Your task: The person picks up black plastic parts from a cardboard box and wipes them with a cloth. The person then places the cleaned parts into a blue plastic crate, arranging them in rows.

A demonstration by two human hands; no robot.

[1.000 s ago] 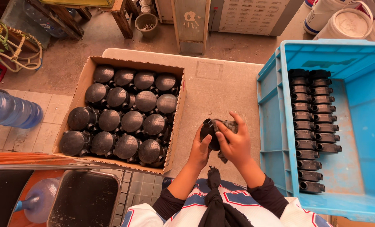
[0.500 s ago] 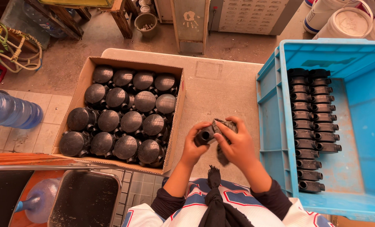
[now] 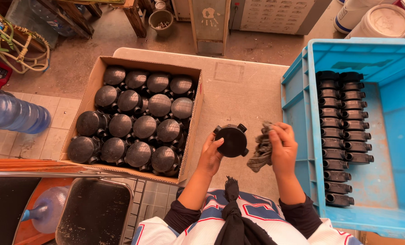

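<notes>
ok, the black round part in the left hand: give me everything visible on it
The black round part is a matte, dark disc-shaped piece, plastic by its look, with a flat circular face turned up toward the camera. Short stubs stick out around its rim, at upper left, upper right and lower right. The left hand holds it by the lower left edge above the table, between the cardboard box and the grey rag in the right hand. The rag does not touch it.

- An open brown cardboard box [image 3: 92, 87] is sitting left of centre, holding rows of round black plastic parts [image 3: 146, 126].
- White lidded plastic buckets [image 3: 383, 20] with blue label bands are standing at the top right.
- A pale panel bearing a white handprint mark [image 3: 207, 16] is standing at the top centre.
</notes>
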